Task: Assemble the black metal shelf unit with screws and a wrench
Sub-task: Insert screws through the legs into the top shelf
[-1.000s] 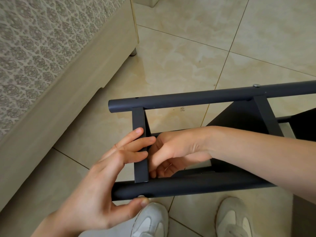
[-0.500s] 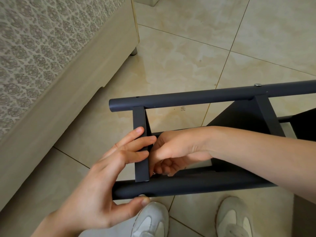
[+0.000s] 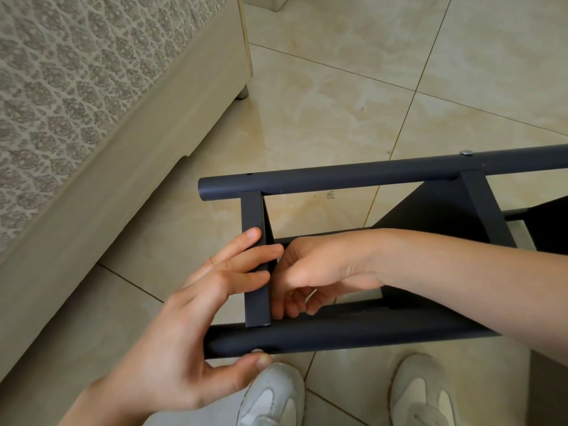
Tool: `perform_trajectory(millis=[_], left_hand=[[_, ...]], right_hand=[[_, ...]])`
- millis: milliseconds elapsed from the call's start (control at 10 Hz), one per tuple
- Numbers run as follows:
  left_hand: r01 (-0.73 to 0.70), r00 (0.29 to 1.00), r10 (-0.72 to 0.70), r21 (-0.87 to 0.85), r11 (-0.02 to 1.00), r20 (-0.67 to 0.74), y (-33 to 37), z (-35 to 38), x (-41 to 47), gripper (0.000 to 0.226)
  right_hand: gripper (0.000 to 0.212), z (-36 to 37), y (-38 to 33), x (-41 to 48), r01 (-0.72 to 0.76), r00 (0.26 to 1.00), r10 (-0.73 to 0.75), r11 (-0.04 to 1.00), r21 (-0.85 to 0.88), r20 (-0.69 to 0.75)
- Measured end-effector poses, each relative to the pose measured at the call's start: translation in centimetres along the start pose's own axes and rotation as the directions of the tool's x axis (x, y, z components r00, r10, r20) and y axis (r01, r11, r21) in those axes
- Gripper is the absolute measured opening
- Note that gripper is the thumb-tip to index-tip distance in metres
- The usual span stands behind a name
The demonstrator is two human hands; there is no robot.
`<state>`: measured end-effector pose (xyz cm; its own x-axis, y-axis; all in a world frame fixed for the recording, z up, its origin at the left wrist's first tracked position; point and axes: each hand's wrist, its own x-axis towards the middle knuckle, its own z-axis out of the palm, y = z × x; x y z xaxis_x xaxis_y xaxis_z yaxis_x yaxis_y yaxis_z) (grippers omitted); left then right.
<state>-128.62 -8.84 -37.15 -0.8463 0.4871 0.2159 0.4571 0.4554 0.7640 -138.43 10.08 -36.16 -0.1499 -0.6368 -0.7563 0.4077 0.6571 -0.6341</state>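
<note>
Tiled floor (image 3: pixel 338 103); shelf frame (image 3: pixel 338 176) part-built, screw (image 3: pixel 467 152) seated at one o'clock; left hand (image 3: pixel 190 318) flat on crossbar (image 3: pixel 252 210), right hand (image 3: pixel 316 265) curled, contents unclear.

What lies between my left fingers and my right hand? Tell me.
The flat black crossbar: the left hand lays straight fingers across it, and the right hand curls on its other side. The head view shows this.
</note>
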Motion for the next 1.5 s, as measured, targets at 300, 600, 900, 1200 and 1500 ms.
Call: perform_trajectory(millis=[300, 600, 900, 1200, 1500], left_hand=[[-0.008, 1.0, 0.008, 0.017, 1.0, -0.004, 0.08, -0.01, 0.12, 0.047], [-0.006, 1.0, 0.006, 0.004, 1.0, -0.006, 0.07, 0.02, 0.12, 0.047], [-0.005, 1.0, 0.005, 0.003, 1.0, -0.009, -0.07, 0.09, 0.0, 0.047], [-0.016, 1.0, 0.016, 0.01, 1.0, -0.005, -0.23, 0.15, 0.03, 0.049], [-0.017, 1.0, 0.017, 0.011, 1.0, -0.005, -0.23, 0.1, -0.01, 0.048]], right_hand=[[0.018, 0.03, 0.04, -0.18, 0.036, 0.999, -0.036, 0.999, -0.009, 0.029], [0.019, 0.11, -0.08, -0.19, 0.01, 1.0, -0.009, 0.999, -0.047, 0.012], [0.013, 0.2, -0.11, -0.38, 0.03, 0.999, -0.03, 1.0, 0.0, 0.036], [0.013, 0.28, -0.07, -0.55, 0.066, 0.997, -0.066, 0.998, 0.01, 0.037], [0.012, 0.31, -0.07, -0.38, 0.098, 0.995, -0.098, 0.995, 0.008, 0.0]])
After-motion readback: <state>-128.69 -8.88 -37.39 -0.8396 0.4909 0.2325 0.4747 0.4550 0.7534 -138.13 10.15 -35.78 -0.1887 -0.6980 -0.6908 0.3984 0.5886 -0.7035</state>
